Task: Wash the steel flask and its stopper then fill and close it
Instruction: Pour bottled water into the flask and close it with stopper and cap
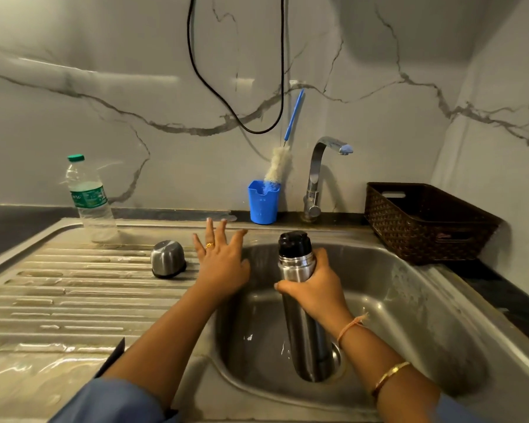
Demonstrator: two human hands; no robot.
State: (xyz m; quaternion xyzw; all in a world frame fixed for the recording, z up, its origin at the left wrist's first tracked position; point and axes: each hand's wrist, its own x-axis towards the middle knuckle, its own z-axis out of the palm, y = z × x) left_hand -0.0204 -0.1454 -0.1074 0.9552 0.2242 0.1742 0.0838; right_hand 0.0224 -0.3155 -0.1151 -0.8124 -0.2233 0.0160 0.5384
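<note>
So, what kind of surface and room is shown here? (poster A)

Basically a kitchen corner. A pale grey wall veined like marble [104, 117] is seen behind a black countertop [13, 224], with a stainless steel sink [409, 300] and its ribbed drainboard [74, 300] set in. Wet patches are seen on the ribs. A curved chrome tap [318, 169] is mounted behind the basin, and a dark brown woven basket [425, 224] is parked to the right. (poster B)

And the flask? (poster A)

The tall cylindrical brushed-steel flask [297, 267] is stood upright in the basin, base at the drain, with the glossy black stopper [293, 242] on top. Its upper body is gripped by the right hand [318, 291], fingers wrapped round. The left hand [223, 264] is held at the basin's edge, fingers spread wide, nothing held. A rounded steel cup lid [167, 257] is left upside down on the drainboard, near a clear plastic bottle with a green cap [89, 196]. (poster B)
</note>
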